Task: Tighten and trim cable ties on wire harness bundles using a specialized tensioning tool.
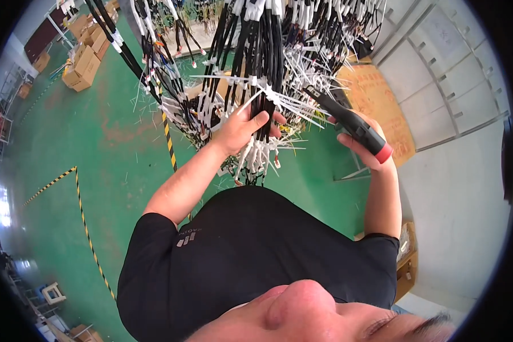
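Note:
My left hand (236,132) is wrapped round a hanging bundle of black-sleeved wire harnesses (261,60), thumb across its front. White cable ties (272,97) cinch the bundle just above that hand, and their long loose tails fan out to the right. In my right hand (354,148) is a black cable tie gun with a red end cap (347,121). Its nose points up and left, near the tie tails; whether it touches one I cannot tell. Below my left hand hang white connectors and wire ends (255,157).
More harnesses (154,74) hang to the left, with others (330,34) behind and to the right. A brown board (376,108) stands by the white panelled wall (444,80). Cardboard boxes (82,68) sit far left on the green floor (114,188), marked with yellow-black tape (84,219).

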{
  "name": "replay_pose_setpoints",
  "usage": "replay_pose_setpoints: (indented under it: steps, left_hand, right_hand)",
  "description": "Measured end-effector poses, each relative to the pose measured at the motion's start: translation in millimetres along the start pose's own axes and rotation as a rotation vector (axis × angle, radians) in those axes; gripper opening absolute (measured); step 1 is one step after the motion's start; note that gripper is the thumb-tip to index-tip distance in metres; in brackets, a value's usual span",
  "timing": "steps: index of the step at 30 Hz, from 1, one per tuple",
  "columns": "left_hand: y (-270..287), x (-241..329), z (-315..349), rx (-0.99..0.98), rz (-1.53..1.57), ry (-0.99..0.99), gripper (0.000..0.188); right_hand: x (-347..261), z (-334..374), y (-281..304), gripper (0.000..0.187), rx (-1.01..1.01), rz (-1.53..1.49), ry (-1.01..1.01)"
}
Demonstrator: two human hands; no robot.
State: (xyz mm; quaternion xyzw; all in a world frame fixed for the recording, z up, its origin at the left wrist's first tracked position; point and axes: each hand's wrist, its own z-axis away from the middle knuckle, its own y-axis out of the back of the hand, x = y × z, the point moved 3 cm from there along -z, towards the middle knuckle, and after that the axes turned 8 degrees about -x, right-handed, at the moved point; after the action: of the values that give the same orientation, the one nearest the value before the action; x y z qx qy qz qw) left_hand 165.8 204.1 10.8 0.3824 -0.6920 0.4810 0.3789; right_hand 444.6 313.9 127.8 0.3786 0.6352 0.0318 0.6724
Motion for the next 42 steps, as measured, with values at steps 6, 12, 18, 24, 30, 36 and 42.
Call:
replay_pose_setpoints:
  steps: [6,12,18,24,30,36,42]
  left_hand:
    - [5,4,9,0.098,0.035,0.047,0.029]
    - [10,22,18,-0.004,-0.013,0.033,0.036]
    - [3,33,18,0.148,-0.086,0.141,0.024]
    - [6,32,16,0.146,-0.103,0.187,0.028]
    - [4,34,19,0.163,-0.16,0.218,0.027]
    - [5,42,20,0.14,-0.127,0.292,0.027]
    - [5,45,20,0.132,-0.112,0.266,0.034]
  right_hand:
    - [-4,-4,-6,0.05,-0.103,0.234,0.08]
    - [-5,-14,-7,0.051,-0.09,0.258,0.225]
    - [0,-17,-13,0.05,-0.093,0.195,0.246]
    - [13,-18,-7,0.05,-0.072,0.161,0.282]
    - [3,-29,8,0.05,-0.134,0.247,0.288]
    - [0,-55,22,0.049,-0.242,0.294,0.398]
    - [-17,-69,24,0.05,-0.351,0.365,0.411]
